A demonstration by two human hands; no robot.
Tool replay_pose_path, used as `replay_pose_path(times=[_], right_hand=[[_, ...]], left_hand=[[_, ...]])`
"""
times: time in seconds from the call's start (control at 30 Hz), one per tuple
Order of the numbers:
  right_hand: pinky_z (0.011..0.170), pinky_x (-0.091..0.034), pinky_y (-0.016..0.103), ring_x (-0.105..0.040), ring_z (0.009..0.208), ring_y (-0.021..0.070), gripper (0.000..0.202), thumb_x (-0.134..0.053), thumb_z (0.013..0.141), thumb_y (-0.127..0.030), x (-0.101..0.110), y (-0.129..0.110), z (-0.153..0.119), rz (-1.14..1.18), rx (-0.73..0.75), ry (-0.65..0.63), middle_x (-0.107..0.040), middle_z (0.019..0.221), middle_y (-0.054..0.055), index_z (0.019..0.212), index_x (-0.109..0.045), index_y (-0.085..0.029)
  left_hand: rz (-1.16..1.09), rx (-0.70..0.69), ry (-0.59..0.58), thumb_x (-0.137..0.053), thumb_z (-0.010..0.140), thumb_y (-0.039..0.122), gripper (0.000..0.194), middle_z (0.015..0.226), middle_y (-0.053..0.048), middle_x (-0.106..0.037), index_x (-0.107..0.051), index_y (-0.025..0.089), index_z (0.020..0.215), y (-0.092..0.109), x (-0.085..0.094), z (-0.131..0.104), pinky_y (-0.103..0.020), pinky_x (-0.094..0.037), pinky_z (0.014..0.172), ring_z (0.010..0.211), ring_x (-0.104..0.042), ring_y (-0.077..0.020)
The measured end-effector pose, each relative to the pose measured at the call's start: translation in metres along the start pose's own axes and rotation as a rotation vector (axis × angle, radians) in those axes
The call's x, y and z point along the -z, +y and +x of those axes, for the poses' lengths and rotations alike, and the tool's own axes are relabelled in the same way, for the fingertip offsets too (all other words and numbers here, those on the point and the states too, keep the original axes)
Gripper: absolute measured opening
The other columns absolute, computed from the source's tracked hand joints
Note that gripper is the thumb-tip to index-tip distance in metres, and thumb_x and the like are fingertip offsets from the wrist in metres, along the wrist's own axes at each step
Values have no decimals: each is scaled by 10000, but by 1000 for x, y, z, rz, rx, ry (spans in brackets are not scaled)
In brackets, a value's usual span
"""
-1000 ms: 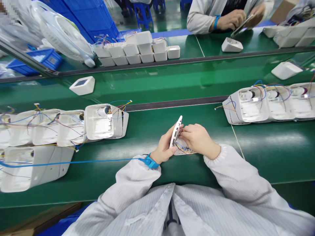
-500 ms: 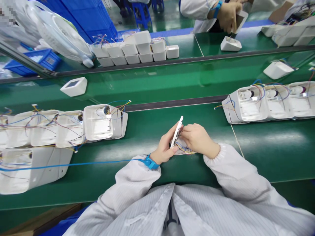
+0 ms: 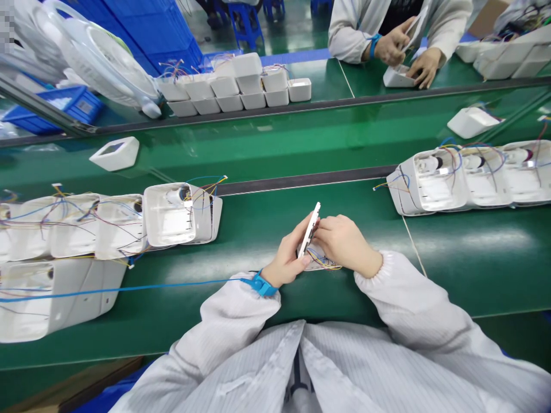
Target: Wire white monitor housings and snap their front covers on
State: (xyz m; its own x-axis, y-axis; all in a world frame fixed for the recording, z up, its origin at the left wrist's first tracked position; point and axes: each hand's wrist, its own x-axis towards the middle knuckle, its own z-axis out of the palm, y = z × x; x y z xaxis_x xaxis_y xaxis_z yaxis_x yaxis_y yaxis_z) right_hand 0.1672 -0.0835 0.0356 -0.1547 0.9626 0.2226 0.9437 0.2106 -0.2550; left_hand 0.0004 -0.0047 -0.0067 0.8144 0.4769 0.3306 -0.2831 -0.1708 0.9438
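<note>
My left hand [image 3: 289, 258] is closed on a thin white plastic panel [image 3: 309, 230], which it holds tilted, nearly on edge. Against the panel's right face sits my right hand [image 3: 344, 244], its fingers bent and pressed together; whatever is between the fingertips is hidden. Under both hands a white housing [image 3: 317, 262] rests on the green bench, partly covered, with blue, yellow and red wires [image 3: 325, 261] coming out of it. A blue wrist strap [image 3: 263, 285] with a cord running left is on my left wrist.
White housings with wires stand in rows on the left [image 3: 172, 215] and right [image 3: 443, 178]. Two white parts lie on the middle strip [image 3: 267, 137]. Across the bench a co-worker's hands [image 3: 394, 46] handle a similar white part near stacked white boxes [image 3: 228, 86].
My hands and the panel keep almost the same pose. The white parts on the middle strip have shifted left. The co-worker leans in, with a second hand now on the housing there.
</note>
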Motion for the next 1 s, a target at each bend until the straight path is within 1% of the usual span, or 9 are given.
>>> replay_pose_path(times=[0.13,0.23,0.37,0.57,0.63,0.7,0.8,0.9,1.0], right_hand=[[775,-368,345,-548,873,201,173,-577,940,-292,7,7,-1,156,-52,27,-680,885,56,892,-710,-193],[827,-430,329,-592,946,195,150,-613,909,-240,13,21,-4,289,-174,26,-686,998,64,1031,-688,-197],[701,-446,291,-632,780,171,81,-647,848,-207,19,34,-8,261,-377,-149,-700,871,33,907,-702,-206],[661,-440,274,-636,746,167,45,-659,828,-220,21,33,-8,272,-397,-223,-707,832,24,844,-702,-217],[697,-456,285,-640,774,174,70,-661,834,-212,20,33,-8,296,-375,-215,-707,861,33,887,-706,-209],[753,-468,303,-639,822,181,95,-651,862,-230,22,30,-9,314,-325,-135,-701,908,50,930,-708,-198],[768,-477,298,-625,834,168,183,-666,882,-356,31,20,-9,454,-181,-62,-682,944,55,958,-711,-197],[697,-475,265,-608,805,148,274,-737,812,-433,42,6,-9,623,-2,-203,-668,952,31,975,-711,-215],[671,-460,248,-596,793,131,163,-713,841,-369,45,0,-9,676,69,-274,-654,922,12,889,-708,-214]], left_hand=[[-89,-11,28,-612,833,585,818,1496,-156,-455,-324,221,1507,-4,1,-1,-527,-321,1163,1371,-447,-357],[-110,-22,90,-636,815,591,839,1449,-184,-481,-330,198,1490,-7,0,-1,-531,-320,1155,1354,-457,-354],[-103,-35,101,-657,811,567,848,1428,-179,-479,-301,216,1496,-5,-2,0,-520,-320,1153,1344,-457,-334],[-108,-37,66,-654,823,543,836,1462,-164,-449,-287,229,1505,-3,-1,1,-523,-319,1161,1355,-441,-333],[-107,-35,67,-655,822,544,839,1456,-164,-456,-288,223,1505,-3,0,1,-527,-316,1163,1349,-447,-336],[-110,-31,70,-655,822,548,832,1451,-164,-461,-299,220,1499,-3,0,1,-533,-314,1162,1348,-449,-339],[-118,-21,67,-652,828,547,803,1459,-159,-453,-322,229,1487,-1,0,1,-534,-318,1160,1356,-443,-341],[-114,-11,58,-653,823,554,808,1468,-161,-443,-326,231,1487,1,0,2,-524,-332,1156,1360,-441,-339],[-114,-8,52,-660,818,552,810,1463,-166,-447,-336,226,1485,2,1,2,-501,-352,1148,1354,-448,-333]])
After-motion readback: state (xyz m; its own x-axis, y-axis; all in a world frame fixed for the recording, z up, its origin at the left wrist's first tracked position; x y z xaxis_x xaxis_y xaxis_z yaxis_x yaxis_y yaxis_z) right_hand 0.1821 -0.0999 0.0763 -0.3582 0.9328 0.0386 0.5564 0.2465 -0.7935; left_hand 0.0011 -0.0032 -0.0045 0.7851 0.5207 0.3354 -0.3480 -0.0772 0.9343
